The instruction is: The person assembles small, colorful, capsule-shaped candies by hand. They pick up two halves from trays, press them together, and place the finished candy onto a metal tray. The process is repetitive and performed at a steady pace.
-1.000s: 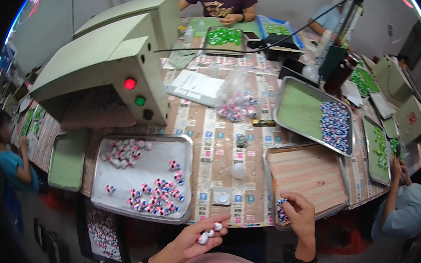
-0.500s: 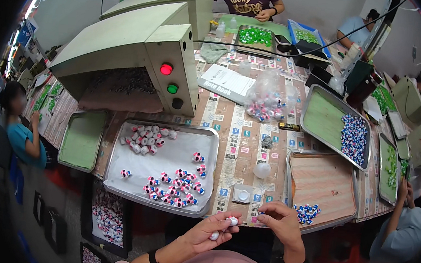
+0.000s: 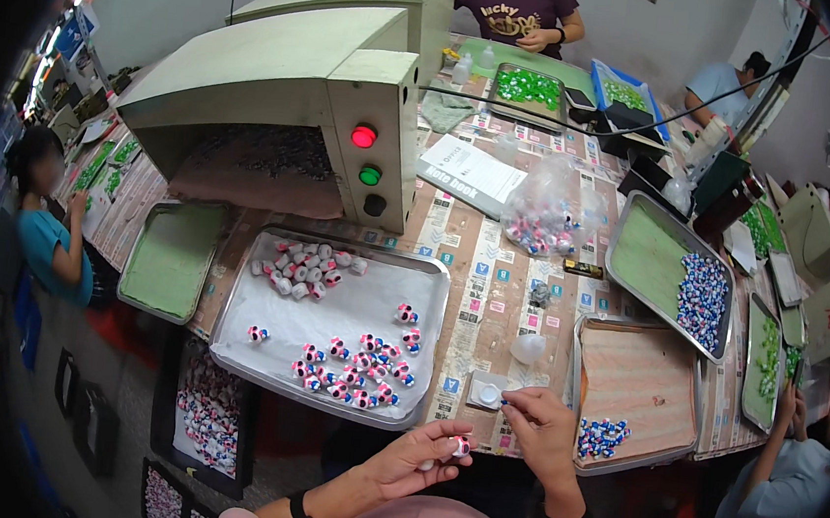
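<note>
At the table's front edge, my left hand (image 3: 412, 461) holds a small pink-and-white figure head (image 3: 461, 447) with dark spots between thumb and fingers. A second white piece (image 3: 427, 464) shows lower in the same hand, partly hidden. My right hand (image 3: 545, 430) pinches a tiny blue piece (image 3: 507, 399) between thumb and fingertips, right by a small round white dish (image 3: 489, 395) on a pale square base. Left of my hands, a metal tray (image 3: 229, 353) lined with white paper bears several joined pink, white and blue figures (image 3: 363, 366) and a group of loose white-and-pink heads (image 3: 310, 272).
Small blue-and-white parts (image 3: 603, 436) lie on a cloth-lined tray (image 3: 637, 377) at right; a green-lined tray (image 3: 648, 242) overlaps it. Behind stand a beige tunnel machine (image 3: 371, 87), a notebook (image 3: 472, 172) and a plastic bag (image 3: 547, 211). Co-workers sit around the table.
My right hand has moved left and up to the small white dish, with the blue piece in its fingertips. The head in my left hand has turned, showing its dark spots. The view has shifted slightly.
</note>
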The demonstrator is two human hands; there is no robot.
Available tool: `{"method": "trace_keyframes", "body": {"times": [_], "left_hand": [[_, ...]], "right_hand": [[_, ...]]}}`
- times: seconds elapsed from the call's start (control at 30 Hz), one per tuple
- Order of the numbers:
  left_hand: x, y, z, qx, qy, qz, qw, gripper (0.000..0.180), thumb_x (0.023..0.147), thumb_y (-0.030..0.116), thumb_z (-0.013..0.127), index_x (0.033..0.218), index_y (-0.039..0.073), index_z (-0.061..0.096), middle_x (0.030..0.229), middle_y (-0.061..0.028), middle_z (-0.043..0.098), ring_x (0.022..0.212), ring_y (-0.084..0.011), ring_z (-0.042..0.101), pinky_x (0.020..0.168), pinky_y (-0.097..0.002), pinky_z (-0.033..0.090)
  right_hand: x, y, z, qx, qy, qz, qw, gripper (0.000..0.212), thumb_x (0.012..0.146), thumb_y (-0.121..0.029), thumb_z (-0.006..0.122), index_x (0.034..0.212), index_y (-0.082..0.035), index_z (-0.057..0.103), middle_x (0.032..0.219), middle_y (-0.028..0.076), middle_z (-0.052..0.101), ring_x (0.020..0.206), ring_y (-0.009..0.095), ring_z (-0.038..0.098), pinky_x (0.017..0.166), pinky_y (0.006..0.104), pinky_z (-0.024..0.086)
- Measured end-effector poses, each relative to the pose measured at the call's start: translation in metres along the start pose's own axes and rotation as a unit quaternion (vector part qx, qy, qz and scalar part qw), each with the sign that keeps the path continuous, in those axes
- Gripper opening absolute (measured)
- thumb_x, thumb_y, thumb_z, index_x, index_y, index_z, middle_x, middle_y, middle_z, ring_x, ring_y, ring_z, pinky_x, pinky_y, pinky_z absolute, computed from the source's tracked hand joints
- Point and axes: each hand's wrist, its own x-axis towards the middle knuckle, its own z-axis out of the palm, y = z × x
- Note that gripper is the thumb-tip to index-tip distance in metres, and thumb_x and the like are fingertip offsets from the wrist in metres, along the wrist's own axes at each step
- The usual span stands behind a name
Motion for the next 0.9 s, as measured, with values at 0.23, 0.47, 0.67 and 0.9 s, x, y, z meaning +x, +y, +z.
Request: {"method": "trace_keyframes", "body": {"times": [0.23,0.47,0.67,0.9], "left_hand": [[-0.002,0.001,0.003,0.020,0.027,0.007,0.999,0.033,0.092,0.007,0.057,0.125,0.003,0.052,0.105,-0.0065,0.061,0.097,-0.0149,0.063,0.074,-0.0237,0.054],[-0.005,0.003,0.000,0.013,0.022,-0.003,1.000,0.036,0.092,0.007,0.056,0.127,0.004,0.051,0.104,-0.0063,0.061,0.095,-0.0142,0.063,0.072,-0.0238,0.055],[-0.001,-0.001,0.000,0.029,0.035,0.032,0.998,0.033,0.093,0.008,0.057,0.126,0.004,0.051,0.106,-0.0059,0.061,0.095,-0.0129,0.063,0.070,-0.0225,0.056],[0.002,0.002,0.008,0.059,0.051,0.002,0.997,0.034,0.093,0.009,0.058,0.125,0.004,0.051,0.107,-0.0056,0.062,0.095,-0.0124,0.064,0.064,-0.0204,0.056]], "right_hand": [[0.012,0.007,0.019,-0.175,0.038,-0.136,0.974,0.014,0.075,-0.004,0.069,0.088,-0.005,0.068,0.085,0.011,0.065,0.079,0.030,0.060,0.070,0.0377,0.048],[0.010,0.008,0.019,-0.155,0.033,-0.121,0.980,0.015,0.074,-0.004,0.070,0.088,-0.004,0.069,0.084,0.011,0.065,0.076,0.026,0.060,0.068,0.0345,0.048],[-0.017,-0.018,0.008,0.050,-0.005,0.012,0.999,0.017,0.077,-0.001,0.072,0.094,0.000,0.069,0.087,0.009,0.065,0.074,0.013,0.062,0.065,0.0230,0.049],[-0.043,-0.021,0.008,0.148,0.000,0.058,0.987,0.019,0.078,-0.005,0.073,0.096,-0.002,0.070,0.088,0.009,0.066,0.076,0.013,0.062,0.066,0.0230,0.050]]}}
